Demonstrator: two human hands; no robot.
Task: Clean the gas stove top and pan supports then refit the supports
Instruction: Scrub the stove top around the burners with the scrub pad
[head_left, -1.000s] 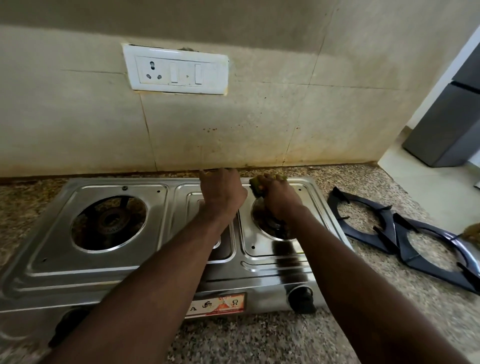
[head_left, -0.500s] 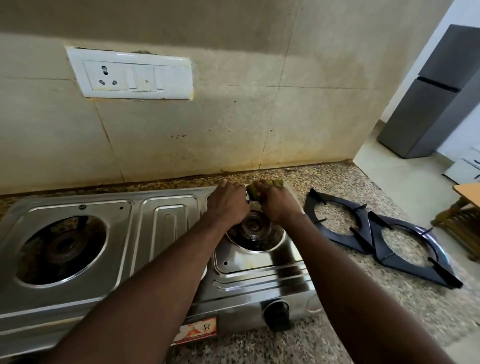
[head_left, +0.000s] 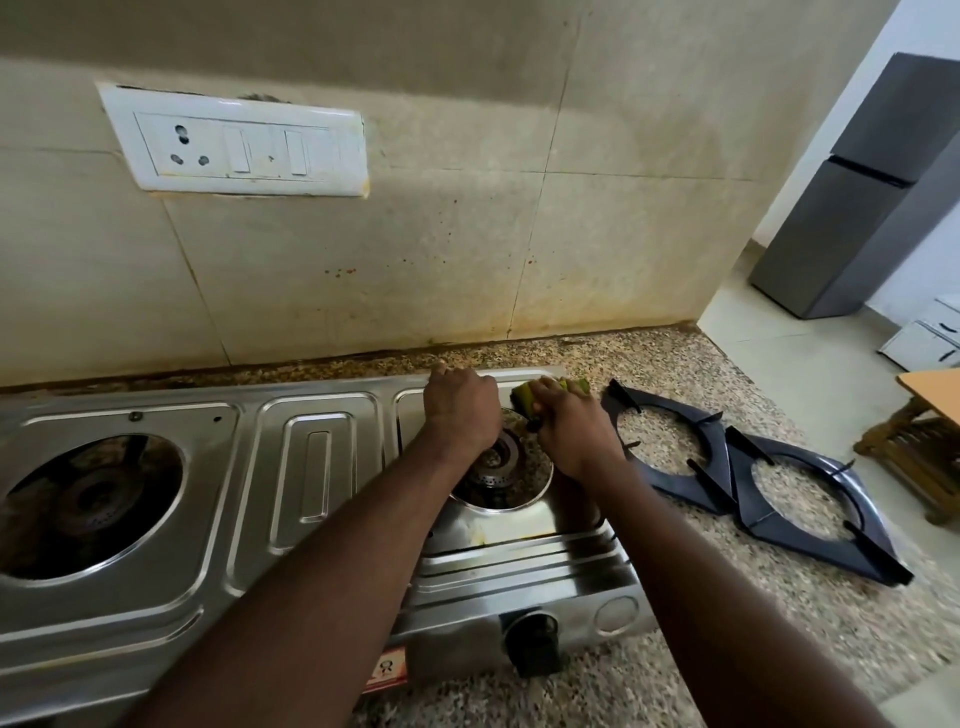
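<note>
The speckled granite counter (head_left: 675, 358) runs across the lower frame below a stained tiled wall. On it, filling the lower left and centre, sits the steel gas stove (head_left: 317, 467), long axis left to right, both burner wells bare. The two dark pan supports lie flat on the counter at right: the first pan support (head_left: 670, 404) is just beside the stove's right end, and the second pan support (head_left: 800, 540) touches it at a corner. Together they run from centre right down toward lower right.

Both hands are at the stove's far right corner, above the right burner (head_left: 493, 467). The left hand (head_left: 460, 410) rests knuckles-up on the back rim, fingers bent. Whether they hook the rim or only press cannot be told. The right hand (head_left: 571, 436) grips a green-yellow scrub sponge (head_left: 524, 397), fingers curled over it. The sponge's long axis lies left to right along the well's far edge.

This looks like stove-top scrubbing. The supports lie rightward of the fingers, nearer the right hand.
</note>
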